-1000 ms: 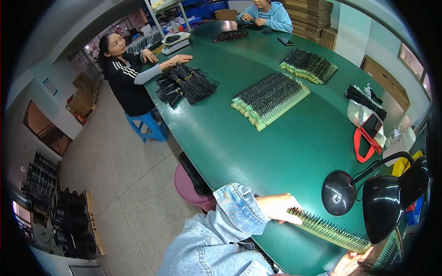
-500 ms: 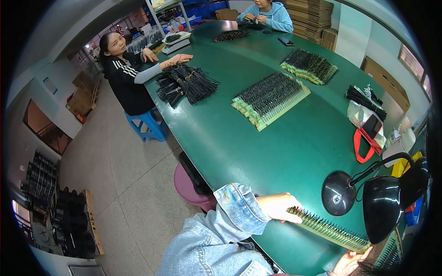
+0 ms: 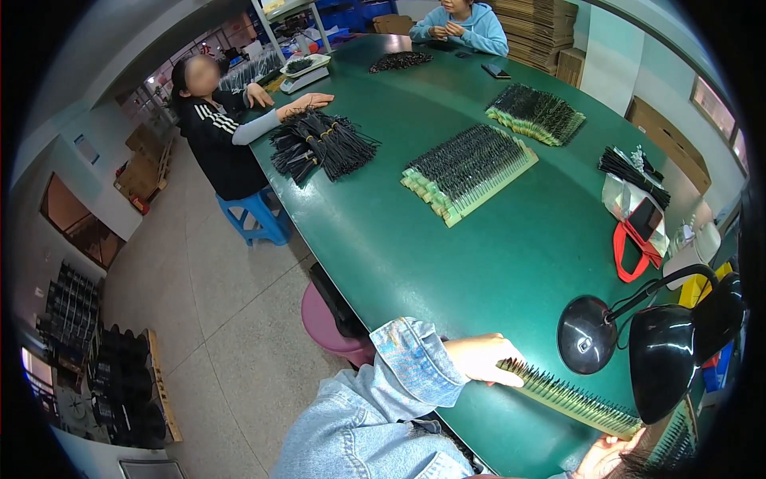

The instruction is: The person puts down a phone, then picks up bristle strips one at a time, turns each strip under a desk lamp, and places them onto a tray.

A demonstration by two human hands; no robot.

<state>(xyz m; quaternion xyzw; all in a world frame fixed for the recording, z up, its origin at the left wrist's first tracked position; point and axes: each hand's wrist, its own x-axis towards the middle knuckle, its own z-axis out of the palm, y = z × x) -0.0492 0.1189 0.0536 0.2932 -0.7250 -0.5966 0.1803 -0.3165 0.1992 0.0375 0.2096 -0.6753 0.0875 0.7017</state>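
A long yellow-green strip (image 3: 570,397) lined with a row of thin black pin-like parts lies at the near right of the green table, lit by a lamp. My left hand (image 3: 483,361) is closed on its left end, thumb and fingers pinching the edge. At the other end, close to the lamp head, my right hand (image 3: 608,457) grips the strip; hair and the lower rim partly cover this hand. Another such strip (image 3: 678,435) shows beyond my right hand, behind the lamp head.
A black desk lamp (image 3: 585,335) stands beside the strip. Farther off are stacked strips (image 3: 471,172), a second stack (image 3: 536,116), bundled black cables (image 3: 323,148) and a red strap (image 3: 626,255). Two people sit along the table (image 3: 351,231). A pink stool (image 3: 331,327) stands at its left edge.
My hands and the strip have not visibly moved. The hands of the co-worker in light blue at the far end have shifted slightly.
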